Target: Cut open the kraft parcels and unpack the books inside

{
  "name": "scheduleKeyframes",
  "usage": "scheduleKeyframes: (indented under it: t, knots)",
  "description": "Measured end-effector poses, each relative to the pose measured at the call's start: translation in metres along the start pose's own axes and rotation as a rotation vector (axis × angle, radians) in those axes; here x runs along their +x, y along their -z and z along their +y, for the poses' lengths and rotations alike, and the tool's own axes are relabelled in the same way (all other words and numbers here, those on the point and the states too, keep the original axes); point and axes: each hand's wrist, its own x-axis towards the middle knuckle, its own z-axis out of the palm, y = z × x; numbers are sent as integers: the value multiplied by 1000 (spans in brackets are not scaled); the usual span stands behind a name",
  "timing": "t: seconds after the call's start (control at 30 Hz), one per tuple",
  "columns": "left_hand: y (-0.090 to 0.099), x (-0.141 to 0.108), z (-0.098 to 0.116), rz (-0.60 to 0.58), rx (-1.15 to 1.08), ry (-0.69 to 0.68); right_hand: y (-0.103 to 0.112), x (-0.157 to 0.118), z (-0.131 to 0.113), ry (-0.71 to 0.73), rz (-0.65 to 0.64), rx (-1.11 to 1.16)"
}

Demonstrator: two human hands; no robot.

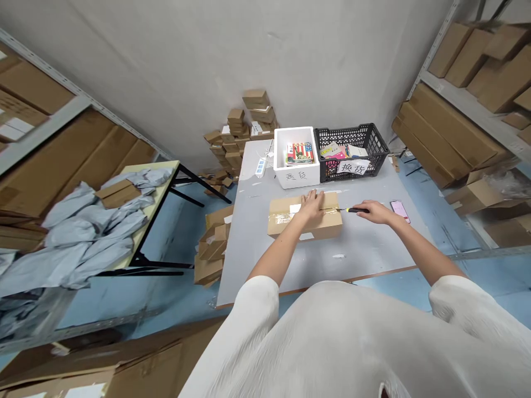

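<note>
A taped cardboard box (279, 221) lies on the grey table (298, 260) in front of me. My left hand (312, 204) rests on the box's top, fingers stretched out and pressing down beside the tape seam. My right hand (373, 211), right of the box, is closed around the black-and-yellow handle of a box cutter (353, 210). Its thin blade points left and reaches the box's right end along the taped seam; how deep it goes I cannot tell. A white label sits on the box top, partly covered by my left hand.
At the table's back stand a white foam box (296, 178) and a black plastic crate (375, 149), both containing books. A phone (400, 211) lies to the right, a power strip (261, 167) at the back left. Grey parcels (87, 221) cover a side table; carton-filled shelves flank both sides.
</note>
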Motion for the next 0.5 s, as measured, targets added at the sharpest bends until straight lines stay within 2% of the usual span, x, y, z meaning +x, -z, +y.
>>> scheduleKeyframes:
  t: [0.1, 0.23, 0.5]
  knots:
    - [5, 7, -5, -38, -8, 13, -5, 3, -3, -2, -6, -91]
    - [6, 2, -6, 18, -4, -23, -7, 6, -4, -7, -23, -113]
    - [-9, -17, 1, 85, 80, -75, -9, 6, -3, -19, -17, -66]
